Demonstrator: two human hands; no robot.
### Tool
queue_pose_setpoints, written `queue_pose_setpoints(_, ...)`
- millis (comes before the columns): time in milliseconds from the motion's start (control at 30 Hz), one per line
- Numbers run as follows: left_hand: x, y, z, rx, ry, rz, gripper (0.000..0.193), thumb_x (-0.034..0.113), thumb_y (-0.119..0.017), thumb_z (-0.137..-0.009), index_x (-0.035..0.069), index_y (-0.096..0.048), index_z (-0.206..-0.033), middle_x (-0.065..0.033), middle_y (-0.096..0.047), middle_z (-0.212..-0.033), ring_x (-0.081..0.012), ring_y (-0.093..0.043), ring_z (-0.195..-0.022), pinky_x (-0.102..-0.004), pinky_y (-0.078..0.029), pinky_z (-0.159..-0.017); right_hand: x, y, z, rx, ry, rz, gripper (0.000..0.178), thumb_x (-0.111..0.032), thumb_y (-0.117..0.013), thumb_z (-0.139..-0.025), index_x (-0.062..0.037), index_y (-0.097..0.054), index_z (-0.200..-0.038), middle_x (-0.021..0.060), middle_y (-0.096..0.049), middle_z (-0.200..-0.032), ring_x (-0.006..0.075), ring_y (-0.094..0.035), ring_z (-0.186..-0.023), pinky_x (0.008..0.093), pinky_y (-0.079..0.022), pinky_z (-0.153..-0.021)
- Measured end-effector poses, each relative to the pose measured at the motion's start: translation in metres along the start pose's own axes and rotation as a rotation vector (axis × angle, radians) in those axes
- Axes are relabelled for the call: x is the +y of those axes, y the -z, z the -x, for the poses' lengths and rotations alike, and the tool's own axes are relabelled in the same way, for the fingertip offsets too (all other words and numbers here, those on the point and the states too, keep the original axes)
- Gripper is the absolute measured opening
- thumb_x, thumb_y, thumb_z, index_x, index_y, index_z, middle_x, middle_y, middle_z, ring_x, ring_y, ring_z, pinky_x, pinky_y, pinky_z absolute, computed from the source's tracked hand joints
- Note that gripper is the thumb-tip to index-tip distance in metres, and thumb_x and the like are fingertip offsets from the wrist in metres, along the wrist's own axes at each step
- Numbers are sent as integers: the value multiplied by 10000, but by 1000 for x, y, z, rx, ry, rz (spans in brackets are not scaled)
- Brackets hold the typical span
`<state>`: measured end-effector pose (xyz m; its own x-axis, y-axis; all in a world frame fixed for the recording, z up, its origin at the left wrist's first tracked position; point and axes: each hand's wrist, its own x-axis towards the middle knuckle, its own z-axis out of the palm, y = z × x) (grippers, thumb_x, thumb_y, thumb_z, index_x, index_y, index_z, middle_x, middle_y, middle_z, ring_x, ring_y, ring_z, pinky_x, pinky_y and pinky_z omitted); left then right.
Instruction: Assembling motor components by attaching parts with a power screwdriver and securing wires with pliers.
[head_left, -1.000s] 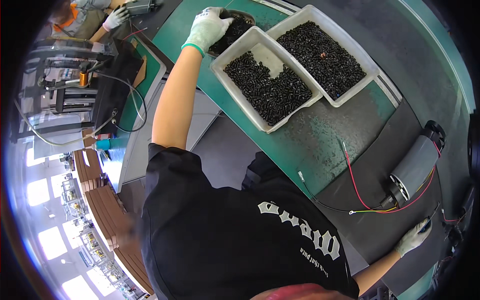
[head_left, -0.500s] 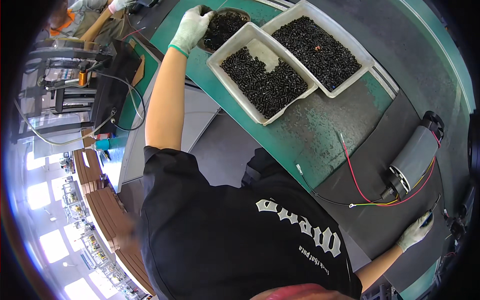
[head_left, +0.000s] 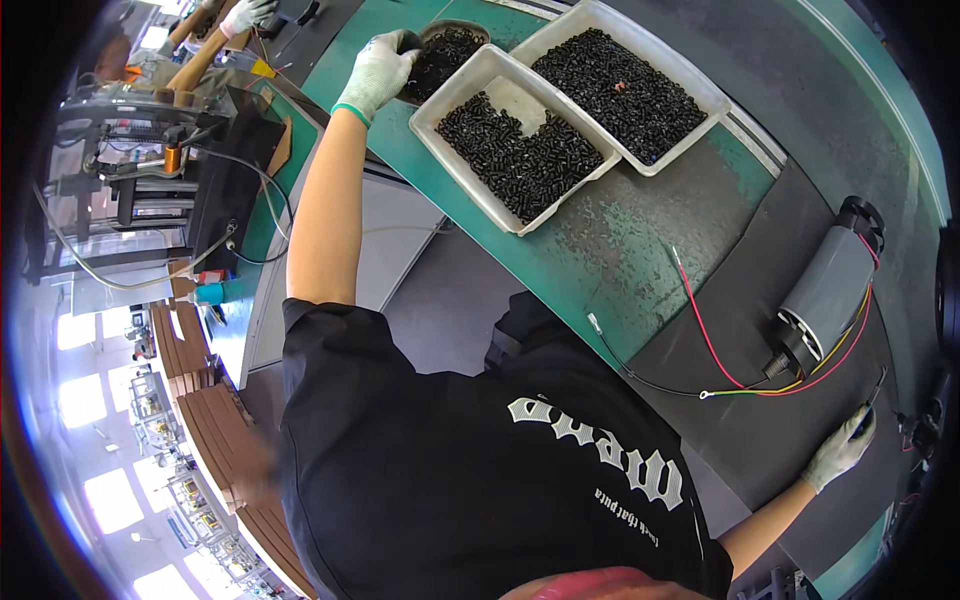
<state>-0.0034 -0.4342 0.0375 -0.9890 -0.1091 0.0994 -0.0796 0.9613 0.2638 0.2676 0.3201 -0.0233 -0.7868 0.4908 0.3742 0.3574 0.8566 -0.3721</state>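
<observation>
My left hand (head_left: 385,72), in a pale knit glove with a green cuff, is at the left rim of a round bowl (head_left: 486,34) of small black pieces. Its fingers are bent together; what they hold, if anything, is hidden. At the lower right, my gloved right hand (head_left: 842,450) is closed around a dark-handled tool (head_left: 876,388) with a thin metal tip, lying low over the black mat. Beyond it lies a grey cylindrical motor (head_left: 828,285) with black ends. From the motor run a red wire (head_left: 700,318), a black wire (head_left: 650,384) and a yellow-green wire (head_left: 745,393).
Two white plastic bins (head_left: 462,190) (head_left: 690,150) hold many short black tubes beside the bowl. They stand on a worn green tabletop (head_left: 610,260), partly covered by a black mat (head_left: 700,440). Machinery (head_left: 150,190) and another person's gloved hand (head_left: 248,14) are at the upper left.
My left hand stays at the bowl, its fingers much the same. My right hand and its tool have shifted slightly up. The other person's hands have moved, and the whole view has shifted a little.
</observation>
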Motion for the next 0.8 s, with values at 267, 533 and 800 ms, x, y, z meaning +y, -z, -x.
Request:
queue_pose_setpoints(267, 4, 0, 2, 202, -159, -195, 263, 199, -570, -903, 16, -624, -1084, -221, -657, -995, -424, -599, -987, -427, -481, -888, -8, 2, 2, -2, 22, -12, 494, -384, -497, -986, 65, -568, -1181, 220, -597, -1152, 352, -560, -1060, 405, -424, -931)
queue_pose_setpoints(533, 0, 4, 2, 76, 46, 59, 253, 191, -577, -911, -5, -614, -1065, -124, -687, -912, -210, -661, -823, -325, -523, -723, -5, -1, 0, -11, 27, -22, 502, -391, -493, -989, 67, -567, -1182, 219, -596, -1156, 343, -559, -1066, 398, -418, -943)
queue_pose_setpoints(800, 3, -6, 22, 190, 193, 761, 214, 174, -546, -947, 8, -624, -1057, -19, -660, -892, -75, -568, -699, -220, -460, -603, 12, 2, -1, 91, 27, -37, 463, -333, -559, -971, 62, -545, -1212, 172, -609, -1140, 266, -569, -1048, 344, -428, -932)
